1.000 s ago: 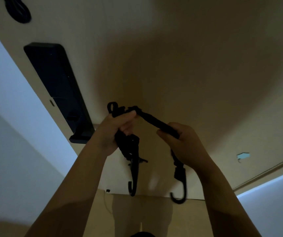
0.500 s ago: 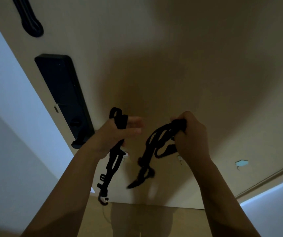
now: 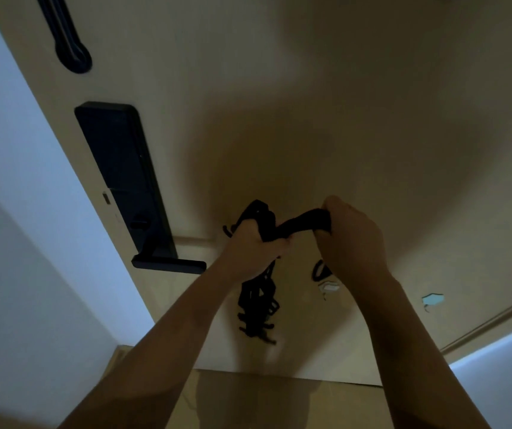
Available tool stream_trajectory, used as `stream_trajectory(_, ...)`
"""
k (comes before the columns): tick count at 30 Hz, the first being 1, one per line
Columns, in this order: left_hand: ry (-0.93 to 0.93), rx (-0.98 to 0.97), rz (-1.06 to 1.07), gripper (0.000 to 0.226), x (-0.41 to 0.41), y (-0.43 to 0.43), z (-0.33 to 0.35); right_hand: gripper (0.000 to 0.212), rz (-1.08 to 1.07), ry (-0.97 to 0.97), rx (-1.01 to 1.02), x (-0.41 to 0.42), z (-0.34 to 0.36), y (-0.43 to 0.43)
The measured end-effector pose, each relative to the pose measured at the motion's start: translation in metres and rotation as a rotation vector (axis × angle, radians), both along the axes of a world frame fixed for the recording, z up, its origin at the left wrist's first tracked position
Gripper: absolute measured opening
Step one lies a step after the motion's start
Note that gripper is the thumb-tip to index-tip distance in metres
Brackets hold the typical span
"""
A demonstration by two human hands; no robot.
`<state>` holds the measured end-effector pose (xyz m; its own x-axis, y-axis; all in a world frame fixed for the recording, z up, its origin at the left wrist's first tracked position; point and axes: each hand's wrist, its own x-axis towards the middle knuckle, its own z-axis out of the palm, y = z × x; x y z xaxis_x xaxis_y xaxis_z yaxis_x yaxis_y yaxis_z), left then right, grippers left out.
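A black strap (image 3: pixel 298 222) with hooks and buckles is bunched between both hands in front of a beige door. My left hand (image 3: pixel 256 246) grips a gathered bundle of it, and folded loops hang below that fist down to about mid-forearm height. My right hand (image 3: pixel 352 239) grips the other end of the bunched strap, a short span arching between the two fists. A small black loop shows just under my right wrist.
The beige door (image 3: pixel 310 103) fills the view. A black lock plate with a lever handle (image 3: pixel 130 193) is at left, and a black hanging loop (image 3: pixel 69 41) is above it. White wall lies left, the floor below, and a small torn patch (image 3: pixel 432 300) at right.
The strap hung in two separate lengths half a second ago. Now both hands have come together and the strap is gathered into one bundle in my left fist, with loops dangling.
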<state>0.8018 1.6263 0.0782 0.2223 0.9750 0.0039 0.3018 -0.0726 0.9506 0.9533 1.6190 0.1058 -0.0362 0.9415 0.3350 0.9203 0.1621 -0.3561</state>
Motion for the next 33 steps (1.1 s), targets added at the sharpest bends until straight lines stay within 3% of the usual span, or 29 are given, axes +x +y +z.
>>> stream_trajectory(5, 0.099, 0.015, -0.143, 0.019, -0.012, 0.006, 0.029, 0.014, -0.121, -0.029, -0.085, 0.014, -0.018, -0.001)
stream_trajectory(9, 0.088, -0.001, -0.231, 0.013, -0.006, 0.004, 0.053, 0.016, -0.042, 0.087, -0.239, 0.011, -0.02, -0.002)
stream_trajectory(10, 0.115, -0.009, -0.231, 0.015, -0.003, 0.005, 0.056, 0.022, -0.008, 0.124, -0.226, 0.011, -0.016, -0.003)
stream_trajectory(13, 0.241, -0.01, -0.262, 0.026, 0.002, 0.01, 0.064, 0.074, 0.119, 0.202, -0.154, 0.008, 0.008, -0.011)
stream_trajectory(14, 0.26, 0.0, -0.28, 0.028, 0.002, 0.011, 0.067, 0.073, 0.181, 0.22, -0.13, 0.006, 0.017, -0.013)
stream_trajectory(16, 0.249, 0.029, -0.292, 0.023, 0.003, 0.015, 0.075, 0.052, 0.291, 0.256, -0.137, 0.0, 0.034, -0.015)
stream_trajectory(20, 0.114, 0.146, -0.249, 0.016, 0.004, 0.024, 0.104, 0.028, 0.34, 0.386, -0.044, -0.009, 0.062, -0.006)
stream_trajectory(25, -0.035, 0.314, -0.245, 0.014, 0.01, 0.032, 0.153, 0.025, 0.305, 0.666, 0.13, -0.009, 0.112, 0.013)
stream_trajectory(27, -0.006, 0.449, -0.197, 0.004, 0.015, 0.039, 0.17, 0.026, 0.308, 0.68, 0.231, -0.006, 0.135, 0.019)
stream_trajectory(29, 0.05, 0.627, -0.132, 0.013, 0.019, 0.046, 0.187, 0.022, 0.3, 0.665, 0.323, -0.003, 0.158, 0.023)
stream_trajectory(33, 0.155, 0.899, -0.039, 0.009, 0.022, 0.056, 0.23, 0.019, 0.326, 0.682, 0.361, 0.007, 0.207, 0.032)
